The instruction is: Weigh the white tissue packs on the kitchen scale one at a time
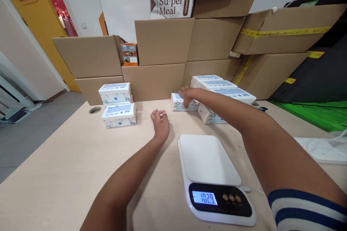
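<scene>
My right hand [186, 95] reaches to the back of the table and grips a white tissue pack [177, 105], fingers over its top and thumb down its front. Right of it, several more tissue packs [230, 94] are stacked, partly hidden by my right forearm. My left hand [160, 124] hovers or rests near the table's middle, fingers curled in with nothing visible in them. Left of that hand sit a front tissue pack [119, 115] and, behind it, a stacked tissue pack [115, 93]. Nearest me lies a white digital scale [208, 158], its plate bare and its lit display showing 102.9.
Cardboard boxes [159, 43] form a wall along the table's [67, 173] back edge. A small orange box [130, 55] and a Su-per Meal box [172, 5] sit among them. At right are a white power strip [320, 148] and a green sheet [306, 113].
</scene>
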`<state>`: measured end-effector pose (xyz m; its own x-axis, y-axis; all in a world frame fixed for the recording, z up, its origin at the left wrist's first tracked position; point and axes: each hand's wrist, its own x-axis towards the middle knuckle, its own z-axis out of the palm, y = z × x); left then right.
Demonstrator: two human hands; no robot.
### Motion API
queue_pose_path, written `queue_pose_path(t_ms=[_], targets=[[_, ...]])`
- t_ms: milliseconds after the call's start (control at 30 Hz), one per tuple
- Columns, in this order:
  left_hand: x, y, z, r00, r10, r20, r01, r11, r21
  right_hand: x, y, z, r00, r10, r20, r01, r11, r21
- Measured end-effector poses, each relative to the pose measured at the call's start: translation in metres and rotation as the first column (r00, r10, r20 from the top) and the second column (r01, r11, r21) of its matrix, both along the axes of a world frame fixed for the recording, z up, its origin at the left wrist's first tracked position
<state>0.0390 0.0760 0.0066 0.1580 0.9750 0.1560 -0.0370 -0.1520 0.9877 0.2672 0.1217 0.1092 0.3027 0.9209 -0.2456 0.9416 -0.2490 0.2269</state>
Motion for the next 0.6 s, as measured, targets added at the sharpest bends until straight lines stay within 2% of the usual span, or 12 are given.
queue_pose_path(t_ms=[233,367,500,600], targets=[[0.0,-0.002,0.002,1.0,-0.013,-0.013,0.013,1.0,-0.024,-0.01,-0.004,0.004,1.0,-0.021,-0.007,0.021,1.0,0.011],[0.001,0.0,0.0,1.0,-0.023,-0.014,0.023,0.999,-0.026,-0.018,-0.006,0.016,0.998,-0.026,-0.05,0.028,0.999,0.03],[0.003,-0.001,-0.002,0.999,-0.034,0.006,0.034,0.999,-0.035,-0.04,-0.005,0.035,0.988,0.122,-0.091,-0.115,0.99,0.079],[0.004,-0.002,-0.004,0.999,-0.037,0.03,0.039,0.999,-0.039,-0.07,0.002,0.046,0.93,0.338,-0.148,-0.304,0.929,0.209]])
